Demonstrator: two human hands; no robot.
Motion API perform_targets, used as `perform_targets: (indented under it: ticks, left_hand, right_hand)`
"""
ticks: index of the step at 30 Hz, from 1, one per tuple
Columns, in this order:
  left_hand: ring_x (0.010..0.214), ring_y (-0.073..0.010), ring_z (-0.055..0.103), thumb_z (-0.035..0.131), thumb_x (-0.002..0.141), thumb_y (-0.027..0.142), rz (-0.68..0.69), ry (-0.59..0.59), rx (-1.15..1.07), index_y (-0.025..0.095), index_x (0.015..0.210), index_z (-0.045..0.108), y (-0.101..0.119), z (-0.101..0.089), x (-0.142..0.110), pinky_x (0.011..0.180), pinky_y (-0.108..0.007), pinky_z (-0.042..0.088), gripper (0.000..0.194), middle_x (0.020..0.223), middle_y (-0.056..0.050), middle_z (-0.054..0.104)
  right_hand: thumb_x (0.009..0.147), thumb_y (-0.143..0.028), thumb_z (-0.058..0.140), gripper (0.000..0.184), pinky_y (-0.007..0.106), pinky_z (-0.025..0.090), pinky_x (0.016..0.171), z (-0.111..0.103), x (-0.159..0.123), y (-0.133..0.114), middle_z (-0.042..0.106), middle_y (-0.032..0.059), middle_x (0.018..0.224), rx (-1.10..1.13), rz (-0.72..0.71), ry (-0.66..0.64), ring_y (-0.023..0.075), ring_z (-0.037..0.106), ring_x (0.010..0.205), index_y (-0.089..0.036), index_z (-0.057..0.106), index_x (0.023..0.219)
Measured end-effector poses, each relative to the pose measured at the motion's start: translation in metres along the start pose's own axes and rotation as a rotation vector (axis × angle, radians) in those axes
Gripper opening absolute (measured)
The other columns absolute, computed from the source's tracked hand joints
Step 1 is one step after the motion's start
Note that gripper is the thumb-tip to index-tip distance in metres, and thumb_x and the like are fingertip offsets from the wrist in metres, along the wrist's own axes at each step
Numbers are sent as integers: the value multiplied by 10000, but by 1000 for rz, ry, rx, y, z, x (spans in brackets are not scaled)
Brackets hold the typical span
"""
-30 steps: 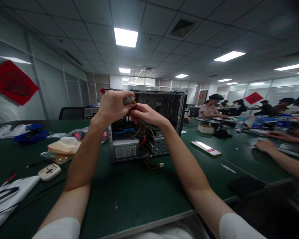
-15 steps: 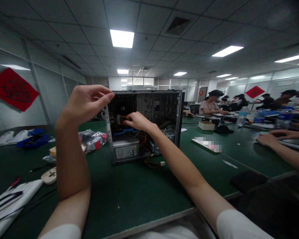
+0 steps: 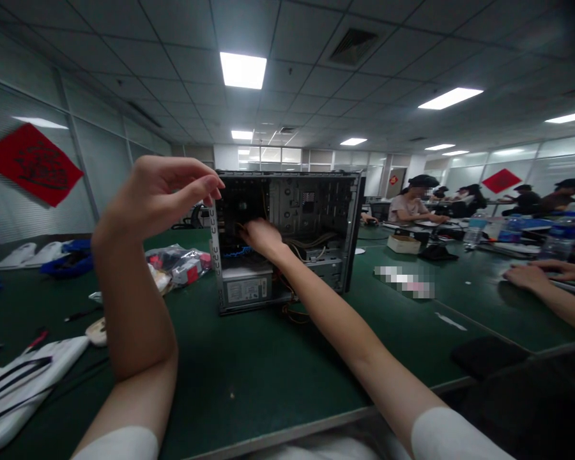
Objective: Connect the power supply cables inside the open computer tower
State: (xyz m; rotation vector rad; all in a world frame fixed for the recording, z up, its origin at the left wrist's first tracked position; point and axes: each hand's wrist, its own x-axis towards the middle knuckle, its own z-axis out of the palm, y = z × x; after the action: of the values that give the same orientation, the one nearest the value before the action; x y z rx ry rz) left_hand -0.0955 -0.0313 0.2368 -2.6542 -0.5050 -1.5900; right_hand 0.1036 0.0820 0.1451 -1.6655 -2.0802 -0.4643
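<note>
An opened computer case stands upright on the green table, its inside facing me. My left hand is raised at the case's upper left corner, with thumb and fingertips closed on the edge there. Inside, my right hand reaches in above the silver power supply, near the blue slots. Its fingers are closed around what looks like a cable; they are dark and slightly blurred, and their tips are partly hidden. Grey cables run behind my wrist, and a bundle of thin wires hangs out at the bottom front.
Left of the case lie clear plastic bags with parts. A white keyboard-like item with black cables and a beige mouse lie nearer. On the right are a small box, water bottles and another person's hands.
My right hand has shifted slightly lower and further into the case, against the dark board. The left hand stays at the corner. The view has turned a little to the left.
</note>
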Motion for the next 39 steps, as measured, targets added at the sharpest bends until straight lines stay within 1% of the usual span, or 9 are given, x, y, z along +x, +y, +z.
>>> perform_targets:
  ticks: [5,9,17,21,25,31,39]
  left_hand:
    - [668,-129,651,658,844,336,-28,-5,34,166,829,738,-1,8,5,601,-225,505,188,744,-24,717]
    - [657,-137,645,659,836,345,-42,-8,26,172,814,736,-5,10,8,578,-231,497,191,733,-32,716]
    - [659,-139,641,641,855,353,-55,-5,54,160,823,737,-11,8,9,596,-247,496,218,734,-39,712]
    - [675,-155,647,649,866,374,-46,-10,48,187,822,738,-12,8,9,602,-264,504,212,746,-34,714]
    - [699,-171,664,647,867,416,-82,-19,57,203,823,740,-11,8,8,619,-262,520,237,762,-33,722]
    - [678,-155,653,649,869,389,-58,-40,36,185,823,732,-10,8,9,599,-236,500,224,752,-33,715]
    - [673,-138,646,648,881,403,-43,-68,17,159,836,730,-13,8,10,606,-220,489,261,752,-36,714]
  right_hand:
    - [1040,-406,435,411,333,539,848,1,1,1,718,188,1143,-1,6,4,297,703,1041,-154,720,1196]
    - [1031,-375,457,390,343,535,868,1,2,-2,718,202,1137,-6,18,14,306,699,1054,-142,726,1190]
    - [1043,-385,427,412,358,529,884,2,3,-2,711,207,1151,0,8,13,308,694,1059,-145,716,1212]
    - [1043,-380,421,410,359,531,871,4,3,-1,712,204,1138,1,6,14,309,697,1044,-145,717,1202]
    - [1044,-382,423,411,354,524,883,4,3,-1,709,211,1144,1,2,13,303,692,1051,-140,716,1200]
    - [1023,-381,476,376,322,536,850,2,1,-2,726,185,1105,-6,4,33,289,707,1016,-146,731,1168]
    - [1020,-353,481,353,317,546,844,5,2,-5,733,177,1092,-26,35,55,279,714,1012,-150,738,1150]
